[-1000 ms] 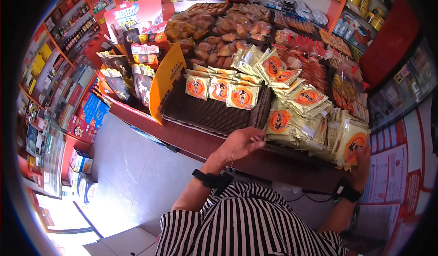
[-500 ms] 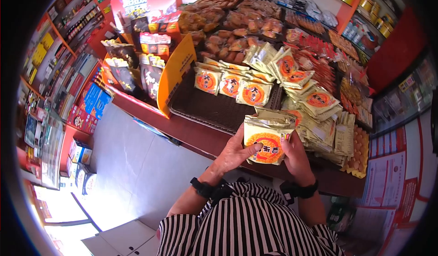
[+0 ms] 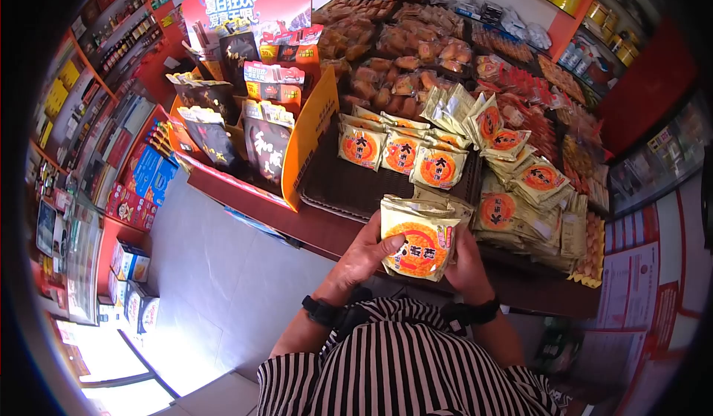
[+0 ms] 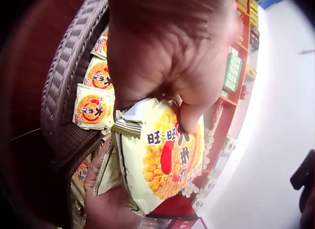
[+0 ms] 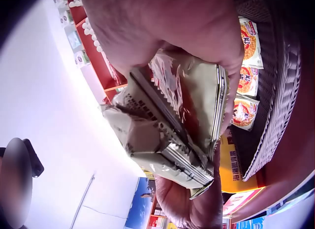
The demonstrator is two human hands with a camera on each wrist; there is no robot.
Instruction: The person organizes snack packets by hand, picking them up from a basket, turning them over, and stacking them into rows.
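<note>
Between my two hands I hold a small bunch of pale gold rice cracker packets (image 3: pixel 420 241), upright in front of the striped shirt. My left hand (image 3: pixel 362 259) grips their left side, thumb over the printed front. On the right side, my right hand (image 3: pixel 466 266) holds them, its fingers partly hidden behind the packets. The right wrist view shows several packets (image 5: pixel 197 91) pressed together, crimped ends facing the camera. Just beyond is a dark wicker tray (image 3: pixel 338 190), with rows of the same cracker packets (image 3: pixel 401 152) standing at its back.
A heap of gold packets (image 3: pixel 531 186) lies right of the tray. Beyond are bagged buns (image 3: pixel 405 82) and other wrapped snacks. An orange display box (image 3: pixel 308 149) with dark pouches (image 3: pixel 267 145) stands at left. The red counter edge (image 3: pixel 260 223) runs in front, above grey floor (image 3: pixel 223 290).
My right hand has brought packets from the heap's right end to the middle, uncovering a yellow-edged tray there. My left hand, empty before, now grips them too. Since then they shifted slightly left.
</note>
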